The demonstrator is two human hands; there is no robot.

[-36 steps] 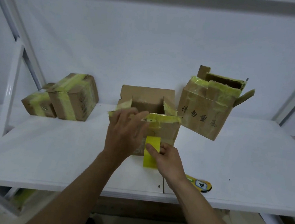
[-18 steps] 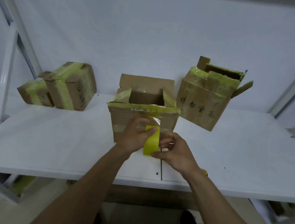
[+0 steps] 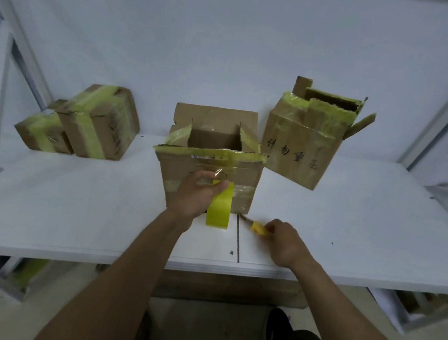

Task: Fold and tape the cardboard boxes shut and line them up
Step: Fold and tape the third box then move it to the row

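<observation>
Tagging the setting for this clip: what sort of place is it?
Likely a packing bench in a storeroom or workshop: plain white table, taped cardboard boxes at its left, yellow tape roll in the left hand, yellow cutter in the right hand.

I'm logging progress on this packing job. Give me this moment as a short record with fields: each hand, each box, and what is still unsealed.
left hand: grips the yellow tape roll, which stands on edge on the table in front of the middle box
right hand: grips a yellow cutter
middle box: top open, not sealed
right box: tilted, top flaps open, not sealed
done boxes: larger taped box and smaller taped box, side by side at far left
</observation>
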